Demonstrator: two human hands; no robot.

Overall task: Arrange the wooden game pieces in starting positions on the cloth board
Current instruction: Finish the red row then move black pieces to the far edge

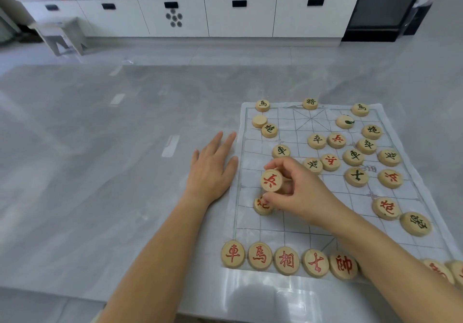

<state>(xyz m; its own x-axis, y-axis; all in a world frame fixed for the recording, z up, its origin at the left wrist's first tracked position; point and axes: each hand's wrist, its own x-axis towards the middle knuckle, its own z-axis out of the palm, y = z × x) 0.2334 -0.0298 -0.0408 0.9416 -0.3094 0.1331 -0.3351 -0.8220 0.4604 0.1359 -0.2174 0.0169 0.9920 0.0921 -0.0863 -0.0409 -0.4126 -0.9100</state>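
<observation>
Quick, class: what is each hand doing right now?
Left hand: open, flat on the table.
Right hand: fingers closed, holding a red-marked piece.

Cloth board (411, 240) on table's (100, 172) right; pcs row (286, 260) along near edge, others scattered mid/far.

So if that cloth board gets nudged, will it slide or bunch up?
The cloth board looks thin and wrinkled, so it would probably bunch rather than slide stiffly. The left hand lies flat beside its edge, perhaps steadying it. The glossy table likely gives little grip.

Red 兵 on held piece (271, 180)
</observation>
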